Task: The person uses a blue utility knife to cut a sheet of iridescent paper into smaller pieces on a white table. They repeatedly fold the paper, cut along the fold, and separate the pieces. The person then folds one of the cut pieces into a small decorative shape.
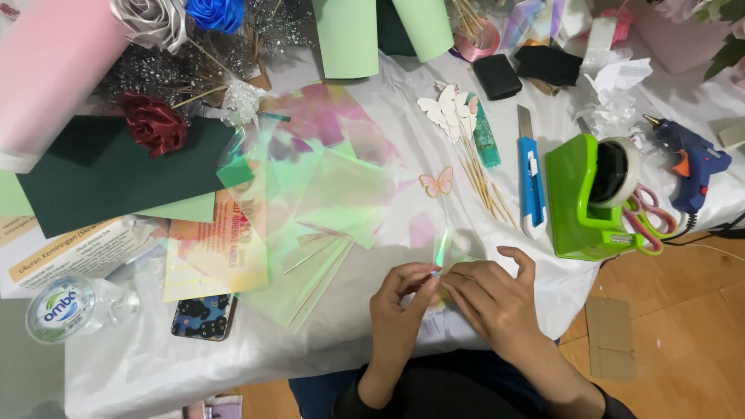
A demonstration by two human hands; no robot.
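My left hand [397, 301] and my right hand [490, 298] meet at the table's near edge, fingertips pinched together on a small folded piece of iridescent film [441, 250] that stands upright between them. What lies right under the fingertips is hidden. A pile of iridescent film sheets [310, 202] lies to the left of my hands. A small pink paper butterfly [437, 183] rests on the white table cover [155, 357] just beyond them, beside a bunch of thin wooden skewers [487, 186].
A green tape dispenser [582, 194], blue utility knife [531, 186], pink-handled scissors [648, 217] and blue glue gun [691, 159] sit at right. A phone [203, 316], plastic water cup [66, 306], dark green paper [109, 171], fabric roses [154, 122] and paper rolls [380, 31] crowd the left and back.
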